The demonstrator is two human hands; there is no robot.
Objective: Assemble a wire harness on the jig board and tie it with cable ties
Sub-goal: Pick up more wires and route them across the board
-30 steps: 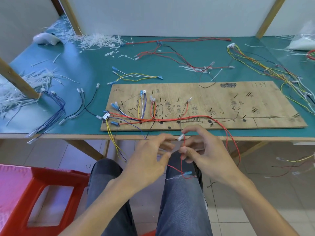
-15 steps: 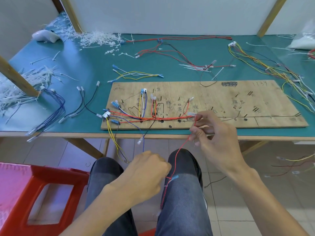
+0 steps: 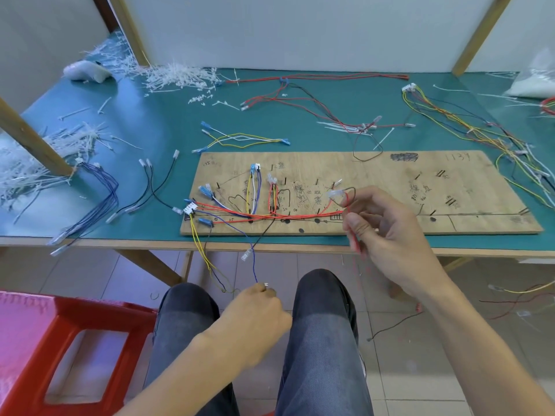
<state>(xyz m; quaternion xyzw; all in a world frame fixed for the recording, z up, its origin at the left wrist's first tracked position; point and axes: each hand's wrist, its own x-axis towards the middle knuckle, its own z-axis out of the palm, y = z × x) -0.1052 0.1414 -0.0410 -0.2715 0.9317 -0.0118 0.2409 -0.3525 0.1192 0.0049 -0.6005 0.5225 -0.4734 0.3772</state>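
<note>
Nearest, over my lap, my left hand curls around the end of a thin blue wire hanging off the table. Farther right, my right hand pinches a slack red wire just below its clear plastic connector, over the rough plywood jig board. The harness runs left to right along the board's near edge, nearer this hand.

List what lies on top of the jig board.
Red, yellow and blue wires cross the left half of the jig board. The right hand, pinching a red wire, covers part of its middle.
</note>
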